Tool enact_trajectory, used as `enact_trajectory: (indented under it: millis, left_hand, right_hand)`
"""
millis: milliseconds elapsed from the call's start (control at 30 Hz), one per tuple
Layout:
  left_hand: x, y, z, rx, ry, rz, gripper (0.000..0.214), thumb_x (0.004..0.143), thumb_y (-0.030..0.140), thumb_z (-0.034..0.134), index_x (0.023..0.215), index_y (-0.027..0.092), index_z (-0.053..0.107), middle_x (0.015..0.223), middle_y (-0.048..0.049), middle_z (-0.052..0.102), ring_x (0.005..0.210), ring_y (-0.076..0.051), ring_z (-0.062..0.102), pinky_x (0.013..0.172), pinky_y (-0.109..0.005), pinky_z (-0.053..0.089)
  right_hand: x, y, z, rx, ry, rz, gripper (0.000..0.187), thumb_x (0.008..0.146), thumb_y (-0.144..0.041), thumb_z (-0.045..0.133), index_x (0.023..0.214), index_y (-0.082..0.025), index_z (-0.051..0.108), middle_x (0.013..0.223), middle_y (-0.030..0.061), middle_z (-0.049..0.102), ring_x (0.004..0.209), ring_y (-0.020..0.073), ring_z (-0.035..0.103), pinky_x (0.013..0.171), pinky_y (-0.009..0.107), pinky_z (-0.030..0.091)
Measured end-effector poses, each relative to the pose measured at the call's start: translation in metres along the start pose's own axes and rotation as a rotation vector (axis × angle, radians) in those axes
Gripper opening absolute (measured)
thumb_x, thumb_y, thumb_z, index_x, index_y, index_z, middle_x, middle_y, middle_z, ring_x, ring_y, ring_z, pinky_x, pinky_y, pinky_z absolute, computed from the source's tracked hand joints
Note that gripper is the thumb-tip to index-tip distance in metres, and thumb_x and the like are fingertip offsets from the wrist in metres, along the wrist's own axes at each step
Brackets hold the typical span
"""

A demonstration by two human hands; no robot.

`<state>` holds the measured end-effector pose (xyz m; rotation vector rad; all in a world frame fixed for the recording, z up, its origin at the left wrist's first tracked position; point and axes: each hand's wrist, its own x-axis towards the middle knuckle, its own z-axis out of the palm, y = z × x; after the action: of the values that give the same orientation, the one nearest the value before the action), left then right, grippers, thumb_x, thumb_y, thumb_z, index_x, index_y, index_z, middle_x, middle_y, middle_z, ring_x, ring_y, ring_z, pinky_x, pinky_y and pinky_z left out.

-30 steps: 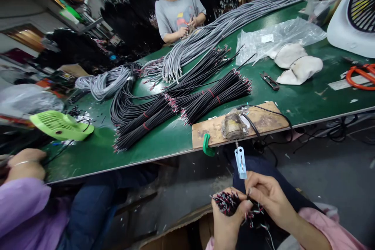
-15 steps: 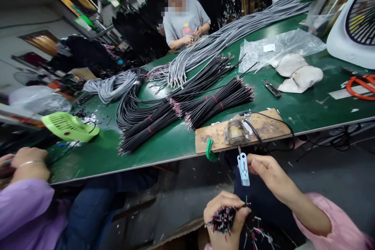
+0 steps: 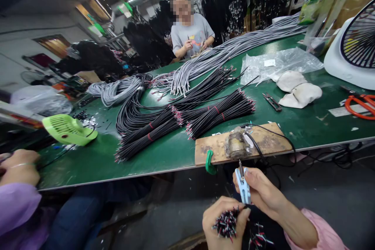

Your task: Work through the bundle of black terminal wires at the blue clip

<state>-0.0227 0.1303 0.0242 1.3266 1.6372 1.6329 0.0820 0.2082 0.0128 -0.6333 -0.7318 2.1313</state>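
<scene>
from the head view, my left hand (image 3: 225, 220) sat at six o'clock, fist wrapped tight round a bundle of cut wire ends (image 3: 226, 224), red and white tips poking up. my right hand (image 3: 258, 189) was just above it toward one o'clock, fingers pinched close around a pale blue clip (image 3: 244, 187) hanging from the metal tip under the wooden board (image 3: 263, 140); whether a single wire was between those fingers i couldn't tell. the board was clamped to the edge of the green table (image 3: 307, 125) by a green clamp (image 3: 209, 162), a crusted lump (image 3: 236, 145) sitting on top of it.

to do this well, i reckoned: keep the bundle low and steady, feed one end at a time, keep fingertips clear of the metal tip.

at twelve o'clock lay tied black cable bundles (image 3: 216, 111); past them grey cables (image 3: 222, 52). a person's hand (image 3: 17, 166) in a purple sleeve rested at nine o'clock, near a green fan (image 3: 66, 129).
</scene>
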Motion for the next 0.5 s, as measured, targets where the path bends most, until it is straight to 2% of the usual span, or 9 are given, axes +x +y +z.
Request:
enact_trajectory:
  millis: [133,200,267,333,433,500]
  left_hand:
    - [0.0,0.001,-0.001,-0.002,-0.013,-0.061,0.012,0.066,0.015,0.076,0.056,0.021,0.072,0.05,-0.0013,0.066,0.044,-0.016,0.058,0.051,-0.025,0.046]
    - [-0.001,0.003,-0.002,-0.028,-0.024,-0.071,0.011,0.066,0.016,0.076,0.057,0.021,0.073,0.051,-0.0013,0.067,0.046,-0.016,0.059,0.052,-0.025,0.047]
    - [-0.003,0.003,-0.003,-0.049,-0.048,-0.081,0.01,0.067,0.017,0.076,0.058,0.021,0.073,0.052,-0.0014,0.067,0.048,-0.016,0.06,0.054,-0.025,0.047]
    - [-0.009,0.001,-0.004,-0.058,-0.082,-0.122,0.017,0.07,0.022,0.076,0.053,0.021,0.071,0.051,-0.0019,0.065,0.049,-0.016,0.059,0.055,-0.026,0.046]
    - [-0.025,-0.006,-0.003,-0.147,-0.054,-0.361,0.03,0.072,0.035,0.076,0.051,0.019,0.062,0.046,-0.0011,0.06,0.044,-0.016,0.055,0.052,-0.027,0.046]
    - [-0.036,-0.011,-0.001,-0.271,0.017,-0.573,0.032,0.067,0.041,0.08,0.061,0.019,0.058,0.047,0.0015,0.06,0.039,-0.014,0.052,0.047,-0.027,0.046]
  right_hand:
    - [-0.001,0.007,-0.009,0.062,0.032,0.018,0.048,0.075,-0.062,0.07,0.073,-0.014,0.065,0.069,0.0032,0.058,0.063,0.0141,0.05,0.06,0.027,0.041]
    - [-0.004,0.01,-0.018,0.042,0.042,0.007,0.049,0.08,-0.062,0.065,0.075,-0.014,0.067,0.068,0.0031,0.058,0.062,0.014,0.051,0.06,0.027,0.041]
    - [-0.009,0.012,-0.028,-0.078,0.034,-0.026,0.044,0.084,-0.057,0.063,0.077,-0.014,0.067,0.068,0.0024,0.057,0.062,0.0134,0.05,0.06,0.026,0.04]
    - [-0.016,0.011,-0.037,-0.288,0.044,-0.069,0.035,0.086,-0.049,0.065,0.08,-0.014,0.067,0.072,0.0025,0.059,0.067,0.0146,0.051,0.063,0.027,0.041]
    - [-0.029,0.006,-0.041,-0.585,0.063,-0.158,0.026,0.084,-0.041,0.069,0.078,-0.016,0.068,0.073,0.0018,0.058,0.07,0.0162,0.052,0.064,0.028,0.041]
    - [-0.037,0.002,-0.037,-0.709,0.043,-0.231,0.024,0.085,-0.038,0.068,0.074,-0.017,0.069,0.071,0.0016,0.057,0.068,0.0163,0.052,0.063,0.029,0.04]
